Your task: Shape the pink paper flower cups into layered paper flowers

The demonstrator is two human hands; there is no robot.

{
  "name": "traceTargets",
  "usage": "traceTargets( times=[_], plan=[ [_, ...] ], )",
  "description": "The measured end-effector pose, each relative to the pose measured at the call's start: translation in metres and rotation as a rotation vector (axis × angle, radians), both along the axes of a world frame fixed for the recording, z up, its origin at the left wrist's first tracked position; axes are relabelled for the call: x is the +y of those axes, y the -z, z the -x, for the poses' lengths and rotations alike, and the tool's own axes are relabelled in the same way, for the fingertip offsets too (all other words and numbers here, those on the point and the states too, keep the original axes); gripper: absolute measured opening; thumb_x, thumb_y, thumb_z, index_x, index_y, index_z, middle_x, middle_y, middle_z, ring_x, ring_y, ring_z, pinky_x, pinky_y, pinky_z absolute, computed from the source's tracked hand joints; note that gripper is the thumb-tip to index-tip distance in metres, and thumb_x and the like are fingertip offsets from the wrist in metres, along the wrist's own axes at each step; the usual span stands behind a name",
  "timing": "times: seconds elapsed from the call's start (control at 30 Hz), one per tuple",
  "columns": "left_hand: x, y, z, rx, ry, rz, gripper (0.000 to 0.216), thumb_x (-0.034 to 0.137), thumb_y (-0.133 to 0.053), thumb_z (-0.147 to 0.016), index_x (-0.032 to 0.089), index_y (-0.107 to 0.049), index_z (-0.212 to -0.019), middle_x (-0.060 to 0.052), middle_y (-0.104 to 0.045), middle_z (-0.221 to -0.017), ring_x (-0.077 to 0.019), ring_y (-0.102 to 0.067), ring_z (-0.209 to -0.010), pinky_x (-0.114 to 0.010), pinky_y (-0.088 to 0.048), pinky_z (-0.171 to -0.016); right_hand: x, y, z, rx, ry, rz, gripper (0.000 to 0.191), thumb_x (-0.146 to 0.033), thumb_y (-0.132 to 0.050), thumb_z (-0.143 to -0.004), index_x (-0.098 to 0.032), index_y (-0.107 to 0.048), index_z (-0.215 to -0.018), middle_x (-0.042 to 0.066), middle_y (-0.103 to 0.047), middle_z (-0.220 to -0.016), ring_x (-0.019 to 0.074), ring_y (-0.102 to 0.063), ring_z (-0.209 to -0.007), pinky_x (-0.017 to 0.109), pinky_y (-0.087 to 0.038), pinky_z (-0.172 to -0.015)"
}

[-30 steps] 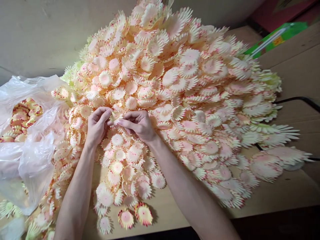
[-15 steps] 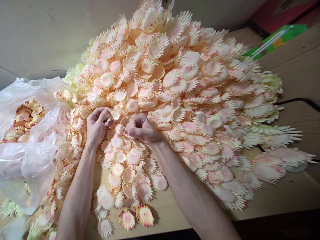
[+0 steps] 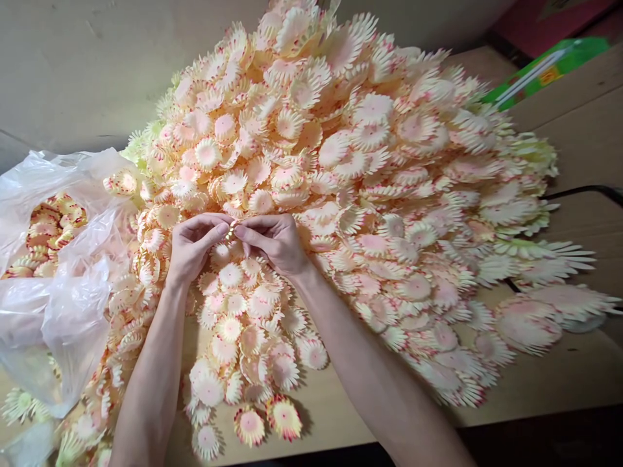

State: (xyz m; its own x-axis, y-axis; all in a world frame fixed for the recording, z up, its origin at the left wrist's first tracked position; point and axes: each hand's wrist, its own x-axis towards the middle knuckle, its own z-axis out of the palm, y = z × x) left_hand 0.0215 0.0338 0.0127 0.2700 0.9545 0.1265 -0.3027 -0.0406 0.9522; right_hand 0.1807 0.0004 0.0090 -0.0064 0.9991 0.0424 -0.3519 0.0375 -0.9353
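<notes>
A big heap of cream and pink fabric flower petals (image 3: 350, 162) covers the tabletop (image 3: 559, 370). My left hand (image 3: 192, 250) and my right hand (image 3: 272, 243) meet over the heap's near left part. Between their fingertips is a small petal piece (image 3: 232, 231), pinched from both sides. Both hands have their fingers closed on it. Loose petals lie under and around both wrists.
A clear plastic bag (image 3: 53, 298) with more petals lies at the left. A green box (image 3: 545, 71) rests at the far right by a cardboard surface. A black cable (image 3: 584, 191) runs across the right side. A pale wall stands behind the heap.
Half a second ago my right hand was down on the heap, apart from the left. It has come back up to the left hand, and both now pinch the petal piece.
</notes>
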Motion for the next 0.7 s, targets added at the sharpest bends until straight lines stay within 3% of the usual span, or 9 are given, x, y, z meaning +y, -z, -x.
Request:
traceTargets(
  times=[0.23, 0.7],
  plan=[
    [-0.0002, 0.0025, -0.0013, 0.044, -0.025, -0.027, 0.011, 0.028, -0.082, -0.072, 0.020, -0.078, -0.077, -0.004, -0.075, -0.089, -0.0102, -0.067, -0.078, -0.022, -0.053, -0.074, -0.0024, 0.0025, -0.0031, -0.012, -0.052, -0.036, 0.017, -0.033, -0.076, -0.073, -0.016, -0.077, -0.075, -0.002, -0.062, -0.048, 0.0044, -0.042, -0.037, 0.019, -0.028, -0.036],
    [-0.0008, 0.0016, -0.0018, 0.049, -0.003, -0.036, 0.009, 0.027, -0.081, -0.074, 0.020, -0.078, -0.078, -0.003, -0.075, -0.089, -0.0102, -0.067, -0.078, -0.022, -0.054, -0.074, -0.0028, 0.0001, -0.0013, -0.030, -0.078, -0.007, 0.013, -0.027, -0.079, -0.067, -0.015, -0.076, -0.071, -0.003, -0.063, -0.046, 0.0044, -0.042, -0.034, 0.019, -0.031, -0.036]
  ],
)
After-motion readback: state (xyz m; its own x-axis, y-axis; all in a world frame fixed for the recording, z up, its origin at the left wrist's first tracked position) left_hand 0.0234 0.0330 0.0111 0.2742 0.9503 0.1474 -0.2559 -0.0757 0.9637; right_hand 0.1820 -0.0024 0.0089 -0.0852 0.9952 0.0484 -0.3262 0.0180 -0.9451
